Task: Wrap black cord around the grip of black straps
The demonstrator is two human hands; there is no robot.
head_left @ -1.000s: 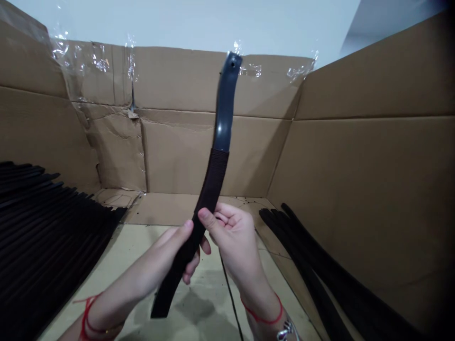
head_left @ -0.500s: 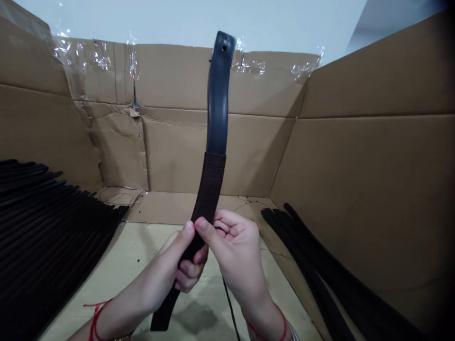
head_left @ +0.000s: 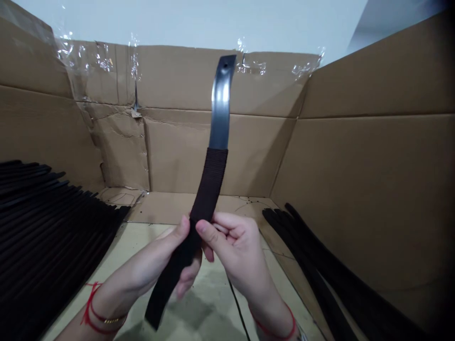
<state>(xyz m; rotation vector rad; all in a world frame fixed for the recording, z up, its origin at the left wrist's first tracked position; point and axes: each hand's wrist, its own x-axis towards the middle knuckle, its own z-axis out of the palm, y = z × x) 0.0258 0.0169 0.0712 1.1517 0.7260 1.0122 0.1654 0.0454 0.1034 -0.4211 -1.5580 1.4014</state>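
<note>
Glare whitens the curved strip (head_left: 210, 182); soft shadow dims the board (head_left: 213, 298) below.

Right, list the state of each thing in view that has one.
Strip: curved, tilted, its upper end bare and glossy
Wrap: ribbed, wound around the strip's middle
Left hand: holding the strip below the wrap
Right hand: thumb on the strip, fingers curled
Cord: running down below the right hand
Left pile: dark pieces side by side
Cardboard: standing, creased, taped along its top
</note>
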